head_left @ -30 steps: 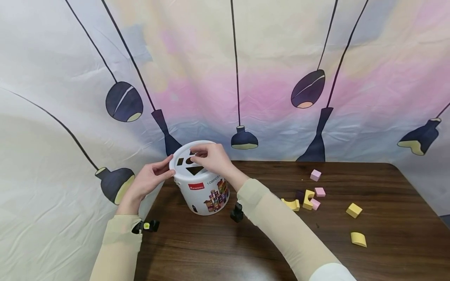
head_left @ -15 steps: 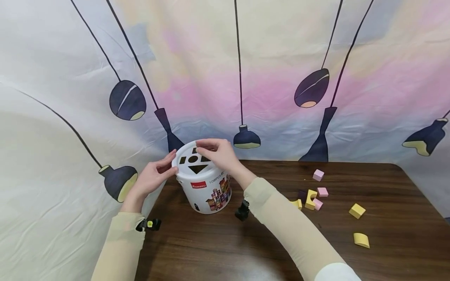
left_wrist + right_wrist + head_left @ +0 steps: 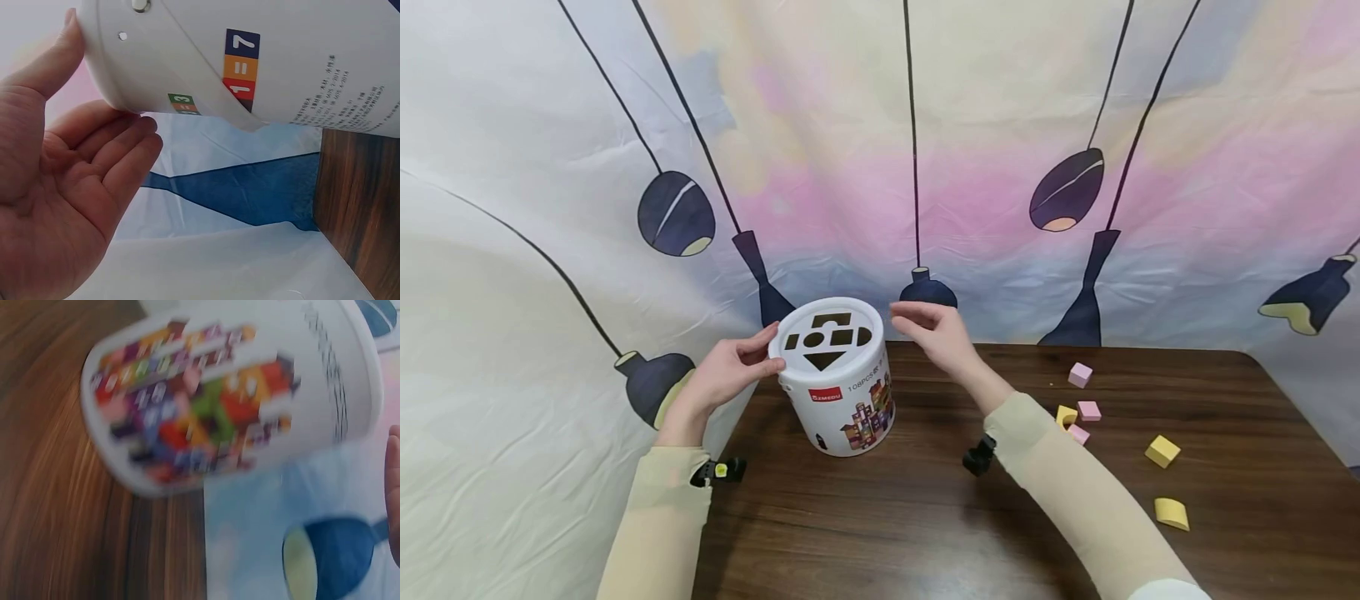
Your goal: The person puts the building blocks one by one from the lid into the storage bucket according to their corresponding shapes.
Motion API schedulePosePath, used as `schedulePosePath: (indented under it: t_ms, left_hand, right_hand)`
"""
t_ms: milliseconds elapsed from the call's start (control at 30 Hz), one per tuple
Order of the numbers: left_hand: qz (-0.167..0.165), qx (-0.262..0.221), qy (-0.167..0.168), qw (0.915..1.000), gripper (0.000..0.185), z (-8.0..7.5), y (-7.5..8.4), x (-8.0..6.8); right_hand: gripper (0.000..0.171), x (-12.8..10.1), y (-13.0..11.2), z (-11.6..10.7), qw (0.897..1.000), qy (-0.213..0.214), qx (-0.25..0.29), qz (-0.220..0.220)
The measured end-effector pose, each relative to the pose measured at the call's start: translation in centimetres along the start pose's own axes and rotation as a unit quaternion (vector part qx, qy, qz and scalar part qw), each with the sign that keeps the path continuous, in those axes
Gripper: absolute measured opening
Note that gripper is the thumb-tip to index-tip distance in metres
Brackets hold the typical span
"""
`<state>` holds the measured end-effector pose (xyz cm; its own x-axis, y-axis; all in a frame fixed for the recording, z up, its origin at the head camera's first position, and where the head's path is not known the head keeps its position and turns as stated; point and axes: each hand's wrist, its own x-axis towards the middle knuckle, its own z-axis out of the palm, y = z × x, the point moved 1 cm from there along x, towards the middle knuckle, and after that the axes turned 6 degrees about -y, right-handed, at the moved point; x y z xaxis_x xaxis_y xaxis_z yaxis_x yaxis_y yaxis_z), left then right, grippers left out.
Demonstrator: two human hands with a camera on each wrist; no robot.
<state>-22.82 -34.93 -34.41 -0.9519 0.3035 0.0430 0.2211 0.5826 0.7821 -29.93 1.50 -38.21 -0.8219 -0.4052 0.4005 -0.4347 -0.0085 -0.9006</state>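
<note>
Backdrop cloth [image 3: 880, 150] printed with dark hanging lamps on washes of pink, blue and cream fills the scene behind and to the left of a dark wood-grain bench [image 3: 925, 517]. A white bucket [image 3: 837, 375] stands upright near the bench's back left corner, its flat lid [image 3: 827, 337] cut with dark shape holes: a triangle, a circle, a rectangle, a square and an arch among them. A red label and a printed picture of coloured blocks run round its side. The person's left hand [image 3: 730, 375] rests against the bucket's left side just under the lid, thumb lying along the wall and fingers loosely extended beside it; the left wrist view shows the fingertips [image 3: 140, 128] touching the lower rim rather than wrapped around it. The right hand [image 3: 934, 333] hovers in the air just right of the lid, clear of the bucket, its fingers relaxed and slightly bent, holding nothing. Both forearms wear pale cream sleeves. The right wrist view is blurred and shows only the bucket's printed side and a sliver of a finger at the frame's edge. Loose blocks lie well apart from the bucket on the bench's right half: a yellow curved block [image 3: 1172, 513] nearest the front, a yellow cube [image 3: 1162, 451] behind it, a yellow arch piece [image 3: 1065, 414] partly hidden by the right sleeve, a pink block [image 3: 1088, 410] beside it, and a pink cube [image 3: 1079, 374] farthest back.
</note>
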Motion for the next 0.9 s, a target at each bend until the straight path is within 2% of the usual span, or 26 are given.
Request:
schedulePosePath:
  t_ms: [267,467,700,800,900]
  left_hand:
    - [-0.005,-0.010,0.001,0.9999,0.072,-0.1,-0.5,-0.2]
    - [-0.007,-0.009,0.003,0.9999,0.071,-0.1,-0.5,-0.5]
    - [-0.006,-0.020,0.004,0.9998,0.071,0.0,-0.4,-0.2]
    - [-0.006,-0.019,0.003,0.9998,0.071,0.1,-0.4,0.0]
    - [-0.008,-0.018,0.003,0.9998,0.072,0.1,-0.4,0.1]
  right_hand:
    - [0.039,-5.8,2.9,-7.2,0.993,-0.011,-0.101,0.066]
    - [0.042,-11.5,4.4,-12.4,0.980,-0.034,-0.155,0.124]
    - [0.042,-16.8,4.2,-17.4,0.961,-0.039,-0.222,0.160]
    - [0.045,-18.7,4.1,-19.5,0.946,-0.028,-0.275,0.168]
    - [0.047,-20.4,4.1,-21.3,0.925,-0.020,-0.328,0.190]
